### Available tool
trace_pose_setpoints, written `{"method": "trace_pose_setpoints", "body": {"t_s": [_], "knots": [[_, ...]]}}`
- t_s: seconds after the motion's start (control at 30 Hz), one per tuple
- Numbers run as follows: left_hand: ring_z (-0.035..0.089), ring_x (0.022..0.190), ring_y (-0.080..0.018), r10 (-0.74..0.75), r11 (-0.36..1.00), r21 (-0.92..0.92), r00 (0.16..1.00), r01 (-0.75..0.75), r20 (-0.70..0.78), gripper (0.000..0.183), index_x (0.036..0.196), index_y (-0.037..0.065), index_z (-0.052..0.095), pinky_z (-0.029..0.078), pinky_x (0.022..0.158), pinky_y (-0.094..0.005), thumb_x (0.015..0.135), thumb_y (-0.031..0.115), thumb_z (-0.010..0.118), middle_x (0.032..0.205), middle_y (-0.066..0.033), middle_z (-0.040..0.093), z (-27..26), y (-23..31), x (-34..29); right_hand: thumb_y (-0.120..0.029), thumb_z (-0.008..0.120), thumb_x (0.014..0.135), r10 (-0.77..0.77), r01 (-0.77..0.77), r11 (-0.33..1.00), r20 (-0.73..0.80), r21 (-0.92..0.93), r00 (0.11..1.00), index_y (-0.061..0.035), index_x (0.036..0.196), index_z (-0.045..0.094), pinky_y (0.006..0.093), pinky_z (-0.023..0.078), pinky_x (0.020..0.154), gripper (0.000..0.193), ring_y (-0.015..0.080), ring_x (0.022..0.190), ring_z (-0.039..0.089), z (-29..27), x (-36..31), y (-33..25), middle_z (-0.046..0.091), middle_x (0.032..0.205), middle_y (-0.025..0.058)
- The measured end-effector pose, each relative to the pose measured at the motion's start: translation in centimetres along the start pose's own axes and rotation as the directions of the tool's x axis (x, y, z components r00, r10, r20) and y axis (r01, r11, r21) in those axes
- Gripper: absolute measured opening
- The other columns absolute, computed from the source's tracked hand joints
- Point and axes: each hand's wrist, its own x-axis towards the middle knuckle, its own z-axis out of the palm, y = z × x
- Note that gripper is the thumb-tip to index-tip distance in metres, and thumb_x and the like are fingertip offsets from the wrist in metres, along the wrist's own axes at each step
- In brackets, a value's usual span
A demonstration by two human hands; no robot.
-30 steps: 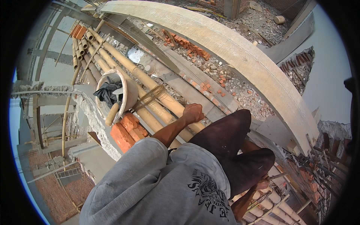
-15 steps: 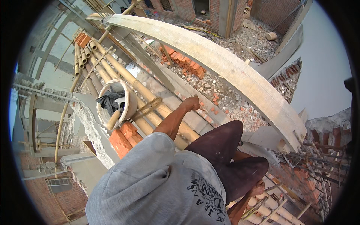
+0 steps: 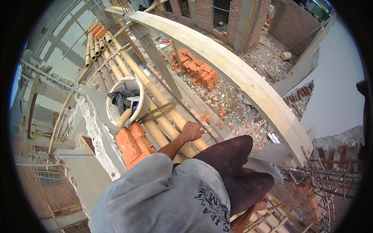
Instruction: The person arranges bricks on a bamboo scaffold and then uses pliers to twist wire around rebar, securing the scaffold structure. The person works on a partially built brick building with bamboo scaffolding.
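The bamboo poles [image 3: 178, 119] run beside the left hand [image 3: 191, 131], whose fingers look loosely curled, though whether they close fully or hold anything cannot be told. Farther out, a trowel [image 3: 124, 117] leans in the bucket [image 3: 145, 105] beside stacked orange bricks [image 3: 128, 145], none of these in the left hand, and how much is done or left cannot be judged. The right hand [image 3: 259, 205] is partly hidden near the knee [image 3: 258, 182], its fingers unreadable, its forearm [image 3: 241, 222] cut off below
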Motion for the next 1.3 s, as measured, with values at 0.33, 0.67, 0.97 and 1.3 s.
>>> {"method": "trace_pose_setpoints", "body": {"t_s": [0.33, 0.67, 0.97, 1.3], "knots": [[0.065, 0.104, -0.0345, -0.053, 0.998, -0.029, 0.996, 0.051, -0.069, 0.046, 0.103, 0.002, 0.071, 0.042, 0.096, -0.0439, 0.091, 0.045, 0.059, 0.099, -0.0195, 0.071, 0.5, 0.0, 0.3, -0.045, 0.053, 0.096, -0.041, 0.047, 0.996, 0.072, -0.083, 0.997, -0.0005, 0.081, 0.065, 0.0467, 0.048, 0.058, 0.048, 0.0362, 0.061, 0.062, -0.8, -0.1, -0.1, 0.063, 0.070, 0.0219], [0.064, 0.102, -0.0333, -0.041, 0.996, -0.080, 0.992, 0.031, -0.119, 0.031, 0.091, 0.003, 0.069, 0.042, 0.094, -0.0430, 0.085, 0.031, 0.059, 0.097, -0.0203, 0.070, -0.3, 0.3, -0.7, -0.032, 0.059, 0.094, 0.092, -0.132, 0.845, 0.103, 0.518, 0.990, 0.0063, 0.076, 0.061, 0.0487, 0.043, 0.055, 0.042, 0.0355, 0.062, 0.062, -3.7, 0.4, -3.8, 0.061, 0.066, 0.0224], [0.066, 0.096, -0.0336, 0.007, 0.999, -0.048, 0.985, -0.016, -0.174, 0.030, 0.087, 0.003, 0.068, 0.044, 0.092, -0.0450, 0.085, 0.031, 0.059, 0.091, -0.0200, 0.070, 0.2, -0.1, -0.6, -0.014, 0.062, 0.096, -0.438, -0.216, 0.217, 0.293, 0.952, 0.850, 0.0044, 0.102, 0.068, 0.0410, 0.055, 0.079, 0.020, 0.0280, 0.094, 0.067, -19.7, 0.2, -21.4, 0.069, 0.102, 0.0186], [0.066, 0.088, -0.0323, 0.049, 0.999, 0.038, 0.907, -0.037, -0.419, 0.020, 0.084, 0.006, 0.065, 0.045, 0.084, -0.0435, 0.079, 0.025, 0.062, 0.086, -0.0167, 0.070, 2.5, -0.6, 0.0, -0.039, 0.068, 0.092, -0.752, -0.371, -0.614, -0.376, 0.696, 0.541, 0.0077, 0.100, 0.065, 0.0393, 0.056, 0.076, 0.047, 0.0260, 0.082, 0.065, -38.9, -0.9, -41.3, 0.060, 0.103, 0.0232]]}}
